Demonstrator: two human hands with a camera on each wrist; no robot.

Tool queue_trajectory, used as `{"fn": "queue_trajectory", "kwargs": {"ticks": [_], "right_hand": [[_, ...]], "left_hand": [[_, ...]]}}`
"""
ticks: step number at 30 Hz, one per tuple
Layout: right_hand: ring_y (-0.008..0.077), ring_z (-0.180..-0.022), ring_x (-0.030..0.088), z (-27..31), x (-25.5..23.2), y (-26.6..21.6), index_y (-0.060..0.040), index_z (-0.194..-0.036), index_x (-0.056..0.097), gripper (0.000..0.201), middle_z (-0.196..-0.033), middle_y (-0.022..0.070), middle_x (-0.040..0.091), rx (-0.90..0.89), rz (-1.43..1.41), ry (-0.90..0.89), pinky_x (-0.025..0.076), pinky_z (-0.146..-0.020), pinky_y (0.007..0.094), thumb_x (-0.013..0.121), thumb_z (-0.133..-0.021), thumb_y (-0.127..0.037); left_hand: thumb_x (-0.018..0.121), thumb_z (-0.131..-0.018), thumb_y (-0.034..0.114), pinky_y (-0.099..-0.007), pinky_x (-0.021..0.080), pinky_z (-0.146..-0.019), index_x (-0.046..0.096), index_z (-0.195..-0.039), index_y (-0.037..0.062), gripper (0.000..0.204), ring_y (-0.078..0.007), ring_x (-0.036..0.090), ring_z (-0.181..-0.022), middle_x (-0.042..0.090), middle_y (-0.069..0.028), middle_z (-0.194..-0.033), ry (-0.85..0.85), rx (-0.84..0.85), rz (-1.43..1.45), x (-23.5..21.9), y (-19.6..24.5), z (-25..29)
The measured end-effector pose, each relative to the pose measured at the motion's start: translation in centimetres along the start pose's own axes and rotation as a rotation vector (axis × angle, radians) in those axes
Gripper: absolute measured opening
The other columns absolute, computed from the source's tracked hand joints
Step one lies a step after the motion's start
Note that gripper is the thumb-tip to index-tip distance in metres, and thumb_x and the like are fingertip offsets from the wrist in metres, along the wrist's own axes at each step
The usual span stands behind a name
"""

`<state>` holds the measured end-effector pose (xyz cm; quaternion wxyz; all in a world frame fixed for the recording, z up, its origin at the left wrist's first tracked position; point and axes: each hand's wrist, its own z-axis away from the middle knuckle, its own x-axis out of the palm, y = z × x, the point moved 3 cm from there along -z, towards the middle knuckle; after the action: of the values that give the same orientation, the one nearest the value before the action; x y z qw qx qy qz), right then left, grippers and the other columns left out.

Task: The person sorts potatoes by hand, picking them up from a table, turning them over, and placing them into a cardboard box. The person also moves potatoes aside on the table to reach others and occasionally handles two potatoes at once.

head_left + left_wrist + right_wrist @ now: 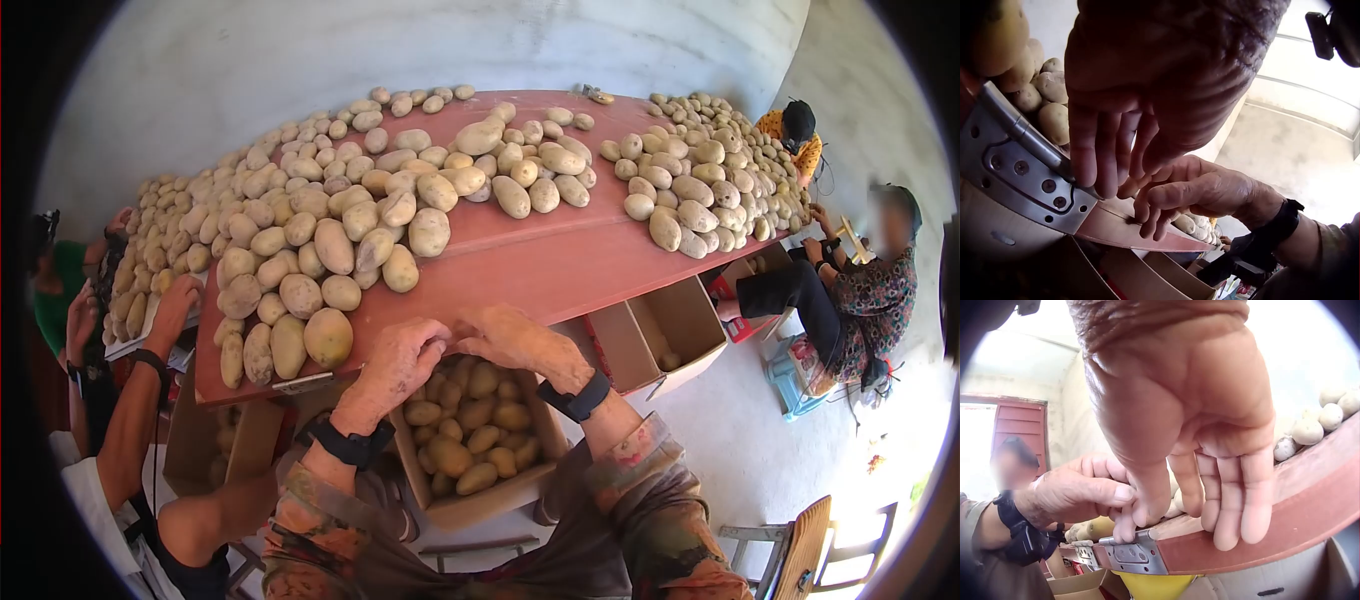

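Observation:
My left hand [402, 358] and right hand [518, 338] meet at the front edge of the red table [500, 275]. Their fingertips come together, and no potato shows in either hand. In the right wrist view the right fingers [1229, 506] hang down loosely, with the left hand [1079, 487] close to the right thumb. The left fingers [1107, 150] point down beside a metal hinge [1029, 169] on the table edge in the left wrist view. Below both hands a cardboard box [480, 512] holds many potatoes [480, 425].
A big heap of potatoes [330, 245] covers the table's left side, another heap [710, 175] its right. Cardboard boxes [690, 350] stand under the edge at right and left [255, 440]. One person's arm [130, 430] is close on my left; another person [870, 290] sits at right.

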<state>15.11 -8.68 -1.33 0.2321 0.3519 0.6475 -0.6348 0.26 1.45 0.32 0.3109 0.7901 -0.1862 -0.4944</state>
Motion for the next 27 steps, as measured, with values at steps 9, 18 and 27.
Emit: {"fn": "queue_trajectory", "kwargs": {"ticks": [9, 18, 27], "right_hand": [[0.0396, -0.095, 0.064, -0.6, 0.3, -1.0, -0.0024, -0.1, 0.063, 0.022, -0.094, 0.0196, 0.068, 0.083, 0.184, 0.037, 0.05, -0.08, 0.0499, 0.067, -0.083, -0.017], [0.0415, -0.089, 0.064, -2.3, 1.2, -1.6, -0.0036, -0.096, 0.066, 0.018, -0.087, 0.0216, 0.068, 0.104, 0.235, 0.061, 0.051, -0.077, 0.05, 0.066, -0.084, -0.017], [0.0413, -0.104, 0.061, -4.3, 0.3, -4.0, -0.0054, -0.107, 0.062, 0.027, -0.122, 0.023, 0.058, 0.036, 0.121, 0.275, 0.051, -0.085, 0.051, 0.068, -0.083, -0.015]], "left_hand": [[0.061, -0.084, 0.005, -0.0393, 0.051, -0.068, 0.065, -0.098, 0.0013, 0.015, -0.0332, 0.065, -0.077, 0.067, -0.0166, -0.086, -0.051, -0.014, -0.024, -0.5, -0.7, 0.7], [0.062, -0.085, 0.007, -0.0407, 0.052, -0.068, 0.065, -0.098, 0.0024, 0.014, -0.0348, 0.065, -0.078, 0.067, -0.0164, -0.085, -0.061, -0.024, -0.015, -0.6, -0.7, 1.1], [0.062, -0.085, 0.01, -0.0428, 0.051, -0.069, 0.065, -0.095, 0.0023, 0.013, -0.0366, 0.064, -0.077, 0.066, -0.017, -0.081, -0.068, -0.067, -0.076, -1.6, -1.0, 1.5]]}}
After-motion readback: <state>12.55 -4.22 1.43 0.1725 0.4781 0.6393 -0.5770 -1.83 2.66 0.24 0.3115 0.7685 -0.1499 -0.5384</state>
